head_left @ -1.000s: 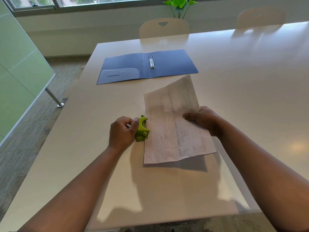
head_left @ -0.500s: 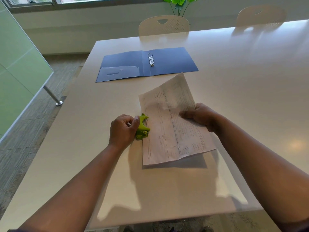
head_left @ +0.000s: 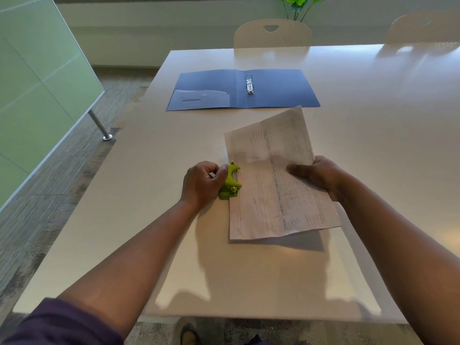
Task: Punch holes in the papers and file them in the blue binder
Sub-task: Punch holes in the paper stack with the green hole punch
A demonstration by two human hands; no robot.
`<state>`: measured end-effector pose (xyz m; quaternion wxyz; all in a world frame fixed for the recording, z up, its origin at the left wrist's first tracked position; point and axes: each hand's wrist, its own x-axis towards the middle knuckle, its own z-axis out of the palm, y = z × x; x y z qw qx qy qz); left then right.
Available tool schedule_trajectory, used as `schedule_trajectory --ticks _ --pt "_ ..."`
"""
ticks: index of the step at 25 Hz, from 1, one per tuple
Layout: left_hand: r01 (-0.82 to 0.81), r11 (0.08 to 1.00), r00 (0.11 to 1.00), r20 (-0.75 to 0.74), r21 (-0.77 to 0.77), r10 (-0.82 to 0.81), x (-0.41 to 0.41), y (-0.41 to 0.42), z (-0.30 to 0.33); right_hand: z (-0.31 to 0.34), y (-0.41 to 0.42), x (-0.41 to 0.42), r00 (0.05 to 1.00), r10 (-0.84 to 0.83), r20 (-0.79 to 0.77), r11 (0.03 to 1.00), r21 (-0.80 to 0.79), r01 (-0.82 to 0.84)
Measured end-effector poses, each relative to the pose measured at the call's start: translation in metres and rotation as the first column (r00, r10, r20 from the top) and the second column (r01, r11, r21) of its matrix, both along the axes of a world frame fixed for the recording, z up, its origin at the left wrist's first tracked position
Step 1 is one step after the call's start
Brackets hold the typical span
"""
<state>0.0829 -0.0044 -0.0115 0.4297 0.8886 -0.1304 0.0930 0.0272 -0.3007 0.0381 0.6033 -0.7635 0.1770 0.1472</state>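
Note:
A small lime-green hole punch [head_left: 231,182] stands on the white table [head_left: 373,120], and my left hand [head_left: 202,184] grips it from the left with the thumb on its lever. The printed papers [head_left: 276,178] lie tilted beside it, their left edge at the punch's mouth. My right hand [head_left: 316,174] holds the papers by their right side, thumb on top. Farther back the blue binder [head_left: 273,90] lies open and flat, its metal ring [head_left: 249,83] upright at the spine and a pocket [head_left: 199,99] on its left flap.
Two white chairs [head_left: 272,33] [head_left: 423,26] stand at the table's far edge with a green plant [head_left: 297,3] behind them. A frosted green glass partition [head_left: 37,78] on a metal foot [head_left: 107,137] stands on the floor at the left.
The papers have slid left, so their edge now sits at the punch. My right hand moved with them; my left hand stays on the punch. The camera tilted down slightly.

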Motion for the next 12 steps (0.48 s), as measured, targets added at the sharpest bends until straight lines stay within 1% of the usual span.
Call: schedule_trajectory --ticks 5,9,12 --pt "-0.005 1.000 0.999 -0.035 -0.015 0.005 -0.0011 0.0014 0.0010 -0.0040 -0.0013 0.0006 1.000 0.010 0.008 1.000 -0.008 -0.010" --pt "0.001 1.000 0.999 -0.039 -0.006 -0.002 -0.0009 0.0003 0.0006 -0.0029 -0.0034 0.0002 1.000 0.016 -0.004 0.999 0.045 -0.016" --pt "-0.005 1.000 0.999 -0.045 -0.002 0.005 -0.0003 0.0001 0.0005 -0.0024 -0.0029 -0.0007 1.000 0.015 -0.004 0.999 0.046 -0.015"
